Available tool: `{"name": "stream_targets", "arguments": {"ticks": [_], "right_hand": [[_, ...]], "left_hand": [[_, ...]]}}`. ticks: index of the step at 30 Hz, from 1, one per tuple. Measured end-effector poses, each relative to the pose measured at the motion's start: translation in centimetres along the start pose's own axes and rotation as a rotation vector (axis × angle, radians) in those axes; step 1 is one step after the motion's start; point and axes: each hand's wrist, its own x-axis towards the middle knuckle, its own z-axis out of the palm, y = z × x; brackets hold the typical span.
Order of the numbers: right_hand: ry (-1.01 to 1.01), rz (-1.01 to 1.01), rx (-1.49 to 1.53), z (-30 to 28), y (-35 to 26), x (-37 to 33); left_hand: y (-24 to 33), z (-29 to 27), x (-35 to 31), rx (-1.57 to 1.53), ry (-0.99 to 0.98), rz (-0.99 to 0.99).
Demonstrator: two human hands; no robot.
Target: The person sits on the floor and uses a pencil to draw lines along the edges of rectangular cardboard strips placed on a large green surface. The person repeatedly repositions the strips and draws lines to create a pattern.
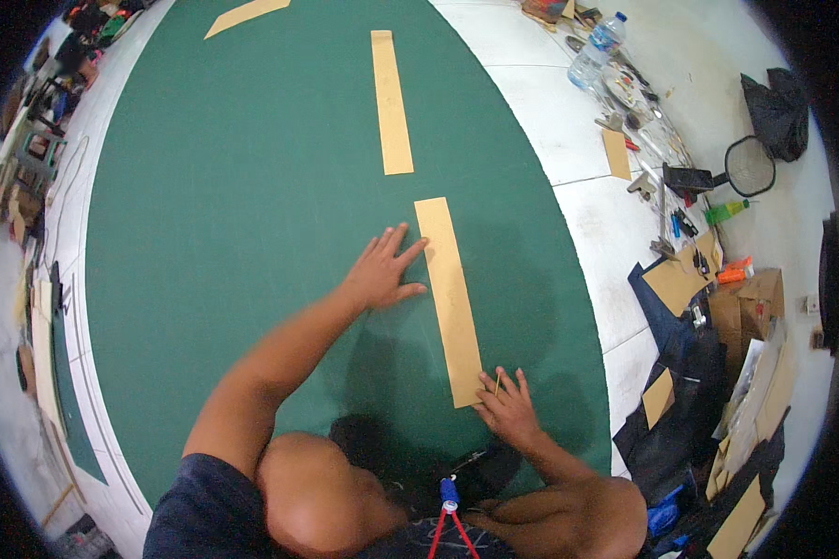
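A long tan cardboard strip [449, 298] lies lengthwise on a large green cloth [224, 224]. My left hand [382, 268] rests flat on the cloth at the strip's left side, with fingers spread and the fingertips reaching its edge. At the strip's near right corner is my right hand [509, 405], its fingertips touching the edge. A thin yellowish stick [498, 382] shows between the right fingers; its exact kind is too small to tell. Farther ahead, a second tan strip [391, 102] lies apart from the first, nearly in line with it.
Another tan piece [247, 14] lies at the far left. White floor tiles [583, 219] border the cloth. Along the right are a water bottle [598, 48], scattered tools, a cardboard box [750, 303] and dark cloth [685, 391]. Assorted items line the left wall.
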Motion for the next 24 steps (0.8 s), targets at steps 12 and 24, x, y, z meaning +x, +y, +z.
{"name": "stream_targets", "arguments": {"ticks": [12,24], "right_hand": [[0.026,-0.019,0.003,-0.5,-0.3,2.9],[-0.032,0.065,0.11,0.0,-0.6,3.9]], "left_hand": [[-1.3,1.1,1.7,0.115,0.003,-0.056],[-4.0,-0.1,2.5,0.008,0.028,-0.176]]}}
